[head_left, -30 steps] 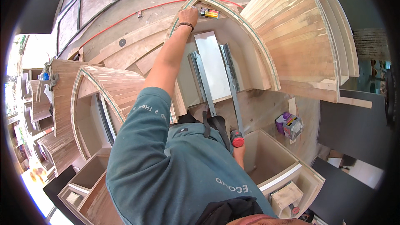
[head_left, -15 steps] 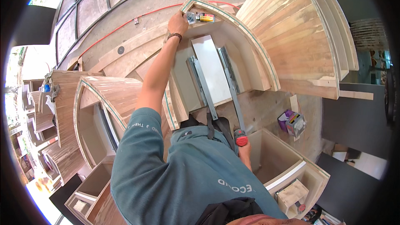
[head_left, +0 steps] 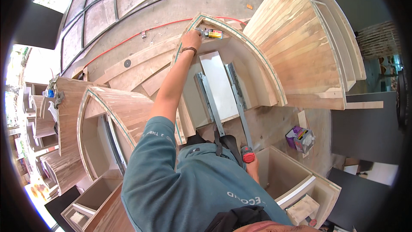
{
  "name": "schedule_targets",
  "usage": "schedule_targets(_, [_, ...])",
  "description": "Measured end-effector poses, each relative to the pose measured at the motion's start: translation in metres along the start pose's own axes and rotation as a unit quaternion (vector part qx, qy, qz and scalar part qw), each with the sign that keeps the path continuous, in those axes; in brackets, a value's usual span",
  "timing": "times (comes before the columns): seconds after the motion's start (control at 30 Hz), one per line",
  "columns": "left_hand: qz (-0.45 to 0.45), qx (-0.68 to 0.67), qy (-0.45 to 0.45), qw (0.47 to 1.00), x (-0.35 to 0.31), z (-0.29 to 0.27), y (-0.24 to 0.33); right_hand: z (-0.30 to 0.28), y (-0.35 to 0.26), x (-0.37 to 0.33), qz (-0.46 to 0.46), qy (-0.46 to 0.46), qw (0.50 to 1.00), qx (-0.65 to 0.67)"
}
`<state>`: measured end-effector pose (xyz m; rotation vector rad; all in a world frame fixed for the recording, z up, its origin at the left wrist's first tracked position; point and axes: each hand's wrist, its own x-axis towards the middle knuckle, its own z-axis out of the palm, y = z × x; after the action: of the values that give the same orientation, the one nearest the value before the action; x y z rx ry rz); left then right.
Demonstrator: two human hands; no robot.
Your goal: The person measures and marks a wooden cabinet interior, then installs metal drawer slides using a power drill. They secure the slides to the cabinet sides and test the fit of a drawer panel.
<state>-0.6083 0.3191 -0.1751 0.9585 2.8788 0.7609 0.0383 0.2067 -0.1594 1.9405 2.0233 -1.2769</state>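
Observation:
My left hand (head_left: 192, 40) reaches to the pointed far end of a curved wooden cabinet (head_left: 267, 71). Its fingers are drawn together at a small clear container (head_left: 201, 32), which they partly cover; what they pinch, if anything, is hidden. Beside the container lies a small yellow-and-black box (head_left: 213, 34). Low at my right side, my right hand (head_left: 253, 169) is wrapped round a red-and-black power drill (head_left: 247, 154). Between my arms, metal drawer slides (head_left: 210, 103) run on both sides of a white panel (head_left: 218, 79) within the cabinet.
Another curved cabinet (head_left: 88, 133) stands on the left, and a tall slatted one (head_left: 304, 47) rises at the right. An open drawer box (head_left: 279, 169) and a purple carton (head_left: 300, 138) are near my right. A red hose (head_left: 128, 43) crosses the floor beyond, near a metal frame (head_left: 116, 6).
My left hand has moved onto the clear container, covering more of it. The whole view has shifted, so the cabinet appears lower. My right hand keeps its hold on the drill.

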Motion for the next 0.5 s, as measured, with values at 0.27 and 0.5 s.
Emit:
schedule_targets(0.27, [-0.014, 0.128, 0.005, 0.992, 0.018, 0.016, 0.01, 0.004, 0.012, -0.004, 0.038, 0.023, 0.999, -0.011])
schedule_targets(0.5, [-0.008, 0.045, 0.071, 0.996, 0.008, 0.018, -0.002, 0.002, -0.006, -0.008, 0.044, 0.037, 0.995, 0.085])
